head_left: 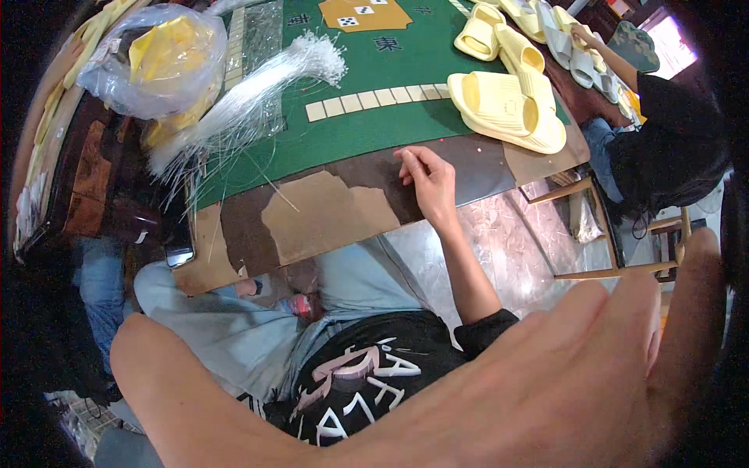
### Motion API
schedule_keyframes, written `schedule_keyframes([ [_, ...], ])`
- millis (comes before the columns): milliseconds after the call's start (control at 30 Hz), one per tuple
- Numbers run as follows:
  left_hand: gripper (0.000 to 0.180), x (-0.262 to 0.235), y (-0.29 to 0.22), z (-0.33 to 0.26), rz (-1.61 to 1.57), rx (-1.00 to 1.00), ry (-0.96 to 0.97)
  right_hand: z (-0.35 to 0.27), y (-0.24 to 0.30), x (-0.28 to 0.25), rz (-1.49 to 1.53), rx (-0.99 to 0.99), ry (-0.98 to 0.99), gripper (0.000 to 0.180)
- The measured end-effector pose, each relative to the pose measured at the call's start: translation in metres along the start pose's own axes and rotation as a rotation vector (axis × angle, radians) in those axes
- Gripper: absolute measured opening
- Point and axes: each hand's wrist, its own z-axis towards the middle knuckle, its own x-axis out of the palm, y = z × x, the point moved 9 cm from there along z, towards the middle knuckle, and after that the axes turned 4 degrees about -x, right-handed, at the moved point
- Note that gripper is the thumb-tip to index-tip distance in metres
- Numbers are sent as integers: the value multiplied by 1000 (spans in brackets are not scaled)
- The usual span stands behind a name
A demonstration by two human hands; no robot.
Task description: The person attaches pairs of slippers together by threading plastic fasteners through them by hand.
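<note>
My left hand (616,335) is raised very close to the camera, its forearm crossing the lower part of the head view. Its back and knuckles show, but the fingertips are hidden, and it touches none of the things on the table. Over the near edge of the table, my right hand (429,179) hangs with fingers loosely curled; nothing shows in them. To its right lie ribbed yellow slippers (507,109). Left of it, a big bundle of thin clear plastic strands (257,93) lies across the green mat (374,144).
A clear bag with yellow contents (160,58) stands at the far left. A phone (179,254) rests at the table's left corner. Yellow and grey slippers (558,35) line the right side, where another person (663,148) reaches in. A wooden stool frame (577,195) stands below.
</note>
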Motion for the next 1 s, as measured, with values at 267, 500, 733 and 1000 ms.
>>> schedule_keyframes([
  [267, 44, 30, 4, 25, 47, -1, 172, -1, 0, 4, 62, 11, 5, 17],
  [500, 45, 38, 8, 30, 110, -23, 252, -3, -1, -8, 4, -43, -27, 15],
  [733, 46, 31, 7, 23, 226, -92, 289, 3, 0, 4, 87, -15, -5, 16],
  [1000, 39, 16, 24, 2, 564, -114, 224, 1, -24, -19, 560, 151, -196, 28],
])
